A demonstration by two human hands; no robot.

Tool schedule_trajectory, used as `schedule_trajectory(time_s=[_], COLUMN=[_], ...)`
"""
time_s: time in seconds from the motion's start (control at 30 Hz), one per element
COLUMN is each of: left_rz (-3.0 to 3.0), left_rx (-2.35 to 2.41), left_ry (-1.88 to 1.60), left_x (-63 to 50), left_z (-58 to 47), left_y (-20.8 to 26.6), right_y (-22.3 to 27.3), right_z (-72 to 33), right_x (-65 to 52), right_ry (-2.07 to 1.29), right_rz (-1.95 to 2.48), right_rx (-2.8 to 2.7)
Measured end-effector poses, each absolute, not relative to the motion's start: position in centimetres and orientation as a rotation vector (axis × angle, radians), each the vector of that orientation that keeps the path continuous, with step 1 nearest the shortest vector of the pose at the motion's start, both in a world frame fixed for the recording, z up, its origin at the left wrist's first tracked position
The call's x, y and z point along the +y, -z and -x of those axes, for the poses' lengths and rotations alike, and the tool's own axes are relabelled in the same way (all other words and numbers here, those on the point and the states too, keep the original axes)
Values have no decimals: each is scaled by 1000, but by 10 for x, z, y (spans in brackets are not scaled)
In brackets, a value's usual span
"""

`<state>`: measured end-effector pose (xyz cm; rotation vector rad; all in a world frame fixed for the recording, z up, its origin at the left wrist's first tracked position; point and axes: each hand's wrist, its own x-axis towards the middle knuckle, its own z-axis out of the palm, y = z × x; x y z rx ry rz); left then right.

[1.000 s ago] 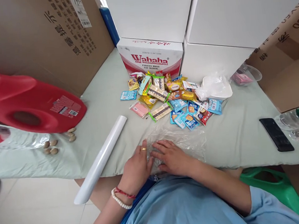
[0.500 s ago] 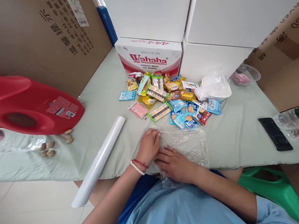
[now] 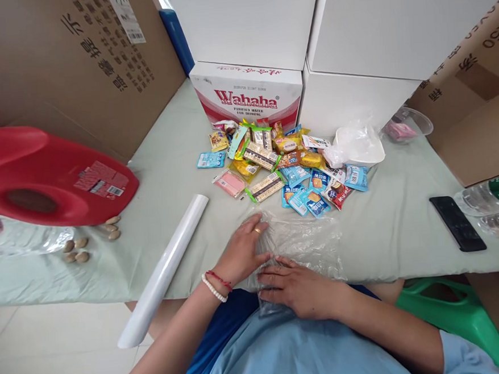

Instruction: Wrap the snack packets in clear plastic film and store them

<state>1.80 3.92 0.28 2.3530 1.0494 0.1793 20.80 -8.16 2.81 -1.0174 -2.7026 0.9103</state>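
At the near edge of the tabletop, a crinkled sheet of clear plastic lies right under my hands, its lower end drooping past the edge toward my lap. My left hand rests along its left border, thumb held apart from the fingers, gripping nothing that I can see. My right hand is palm down over the plastic's lower part, fingers loosely stretched to the left and not closed. Just beyond the sheet sits a heap of wrapped snacks, with a white tray at its right, partly covered by a thin bag.

Pale green cloth covers the surface. To my left a glossy white roll lies slanted, one end jutting over the edge; farther left are a big red jug and some brown nuts. A black phone lies well to the right, near a clear bottle. Behind the heap stands a Wahaha carton, with white boxes around it. Below are a green stool and pale floor tiles.
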Motion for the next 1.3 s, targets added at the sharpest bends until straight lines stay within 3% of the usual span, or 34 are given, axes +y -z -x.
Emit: schedule_trajectory(time_s=[0.13,0.33,0.5,0.67,0.93,1.3], left_rz=[-2470,-2508,-2531,-2542,-2574,-2598], left_rx=[945,837,818,859,855,838], left_ry=[62,231,309,389,346,274], left_x=[33,35,32,28,24,23], left_z=[-4,19,26,18,16,19], left_y=[-2,-2,-4,-9,-11,-3], right_y=[-27,-5,-28,-58,-65,-75], right_z=[-208,-270,-310,-281,-241,-240], right_x=[-69,-40,-7,66,128,183], right_ry=[-924,-522,-601,-349,-282,-120], right_rz=[1061,1726,1956,1877,1828,2172], right_rx=[-2491,-2015,-1929,-2280,-2722,-2201])
